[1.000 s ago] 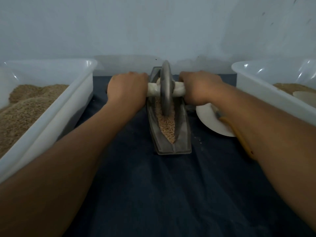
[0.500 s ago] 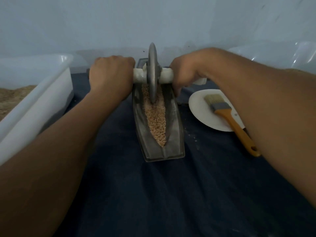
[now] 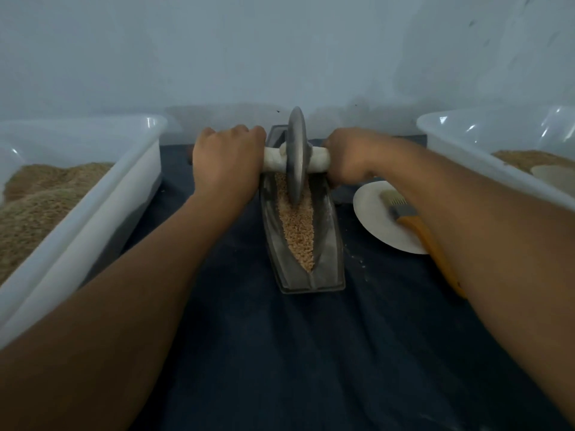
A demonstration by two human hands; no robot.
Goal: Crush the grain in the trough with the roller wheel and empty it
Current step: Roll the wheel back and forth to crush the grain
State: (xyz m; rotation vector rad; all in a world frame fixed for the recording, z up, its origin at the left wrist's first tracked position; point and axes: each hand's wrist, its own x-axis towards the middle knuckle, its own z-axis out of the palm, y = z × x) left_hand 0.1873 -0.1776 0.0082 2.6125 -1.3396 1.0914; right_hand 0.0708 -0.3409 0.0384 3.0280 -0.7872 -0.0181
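— Grain (image 3: 297,231) where?
— In the trough (image 3: 329,244), mid-table, running toward the far edge; the fill narrows to a point at the near end.
— Wheel (image 3: 296,157)?
— Upright in the trough's far half, rim down in the grain.
— And the grip?
— Left hand (image 3: 228,163) curls round the pale axle (image 3: 319,157) on one side, right hand (image 3: 348,160) on the other.
— Anything else?
— Bins (image 3: 93,206) with grain at both side edges. Plate (image 3: 373,216) right of the trough, a brush (image 3: 407,213) lying on it.
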